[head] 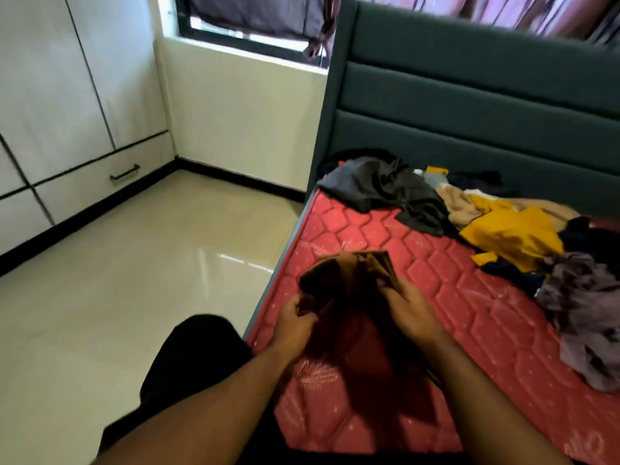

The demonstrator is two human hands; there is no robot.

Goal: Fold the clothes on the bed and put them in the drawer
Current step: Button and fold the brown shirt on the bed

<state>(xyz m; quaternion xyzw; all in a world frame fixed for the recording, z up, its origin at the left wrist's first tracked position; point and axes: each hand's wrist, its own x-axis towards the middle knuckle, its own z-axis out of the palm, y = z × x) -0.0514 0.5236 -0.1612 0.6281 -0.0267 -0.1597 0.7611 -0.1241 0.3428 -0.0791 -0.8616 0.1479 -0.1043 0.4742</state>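
Observation:
A brown garment [349,276] is held up just above the red quilted mattress [419,273] near its left edge. My left hand [295,322] grips its lower left part and my right hand [407,308] grips its right side. Farther back on the bed lies a heap of unfolded clothes: a black piece [385,187], a beige one [459,204], a yellow one [513,234], a navy one [583,236] and a purple-grey one [583,310]. A drawer with a dark handle [124,172] sits shut at the foot of the white wardrobe on the left.
A teal padded headboard [469,105] stands behind the clothes. Glossy beige floor tiles [134,263] stretch between the bed and the white wardrobe [50,95]. A window [248,25] with purple curtains is at the back. My dark-clad knee [198,357] is beside the bed's edge.

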